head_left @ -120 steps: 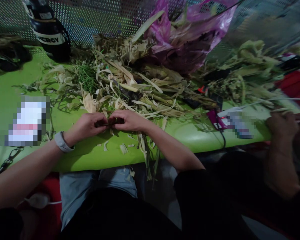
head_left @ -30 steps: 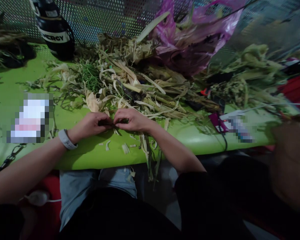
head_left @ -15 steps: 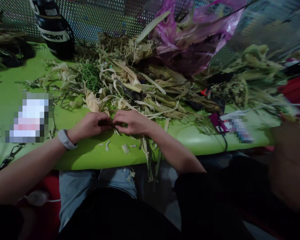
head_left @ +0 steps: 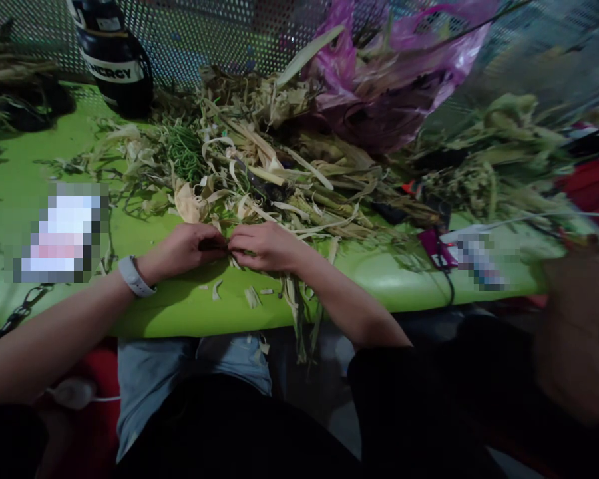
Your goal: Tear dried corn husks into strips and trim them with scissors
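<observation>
My left hand (head_left: 192, 249), with a pale band (head_left: 136, 277) at its wrist, is closed, its fingertips pinched together. My right hand (head_left: 262, 247) meets it tip to tip, its fingers curled in a pinch too. Whatever sits between the fingertips is small and dark, and I cannot make it out. Both hands are above the near part of the green table (head_left: 170, 313). Just beyond them lies a heap of dry husks and leaves (head_left: 259, 156), with a green sprig (head_left: 184, 152) in it. Small pale scraps (head_left: 251, 297) lie nearer the table edge.
A black bottle (head_left: 114, 70) stands at the back left. A phone-like object (head_left: 62, 233), blurred, lies at left. Behind the heap is a pink plastic bag (head_left: 384, 86). A purple item (head_left: 436, 249) with a white cable lies at right, near another person's arm (head_left: 576, 319).
The hands stay fingertip to fingertip, with only a slight shift of the fingers. The whole view has moved a little.
</observation>
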Available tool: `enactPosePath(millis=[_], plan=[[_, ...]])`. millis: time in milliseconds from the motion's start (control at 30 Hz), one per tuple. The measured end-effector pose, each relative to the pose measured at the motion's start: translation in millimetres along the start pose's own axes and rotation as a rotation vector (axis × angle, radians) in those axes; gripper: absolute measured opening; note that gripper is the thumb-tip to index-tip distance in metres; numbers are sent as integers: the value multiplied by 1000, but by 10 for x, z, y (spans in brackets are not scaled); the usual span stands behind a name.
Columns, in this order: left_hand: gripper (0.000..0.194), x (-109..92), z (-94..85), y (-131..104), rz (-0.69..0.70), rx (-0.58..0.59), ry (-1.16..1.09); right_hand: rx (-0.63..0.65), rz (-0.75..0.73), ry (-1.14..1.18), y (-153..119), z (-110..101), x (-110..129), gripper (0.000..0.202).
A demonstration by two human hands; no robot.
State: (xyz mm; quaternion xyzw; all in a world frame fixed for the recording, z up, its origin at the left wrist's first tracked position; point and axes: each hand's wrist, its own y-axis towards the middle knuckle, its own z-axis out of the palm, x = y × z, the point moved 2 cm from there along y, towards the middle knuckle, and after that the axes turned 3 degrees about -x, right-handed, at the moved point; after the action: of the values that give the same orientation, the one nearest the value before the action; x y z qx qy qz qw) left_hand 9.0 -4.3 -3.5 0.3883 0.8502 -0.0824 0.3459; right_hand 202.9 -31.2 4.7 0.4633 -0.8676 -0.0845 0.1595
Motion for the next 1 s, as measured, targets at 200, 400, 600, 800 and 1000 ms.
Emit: enactPosePath(millis=[200,400,600,800,1000], plan=[[19,25,10,2,2,-6,-5,-2,21,15,-9,16,-27,16],[21,2,-10,8,-25,0,-17,15,-36,-128,-11,16,36,22],[19,-16,-8,8,-29,1,1,59,-58,-173,-13,30,59,26],[19,-10,-19,3,-8,0,-33,53,-65,-159,-17,24,39,23],[35,8,-191,8,-79,63,-109,27,-48,-142,-14,11,21,22]])
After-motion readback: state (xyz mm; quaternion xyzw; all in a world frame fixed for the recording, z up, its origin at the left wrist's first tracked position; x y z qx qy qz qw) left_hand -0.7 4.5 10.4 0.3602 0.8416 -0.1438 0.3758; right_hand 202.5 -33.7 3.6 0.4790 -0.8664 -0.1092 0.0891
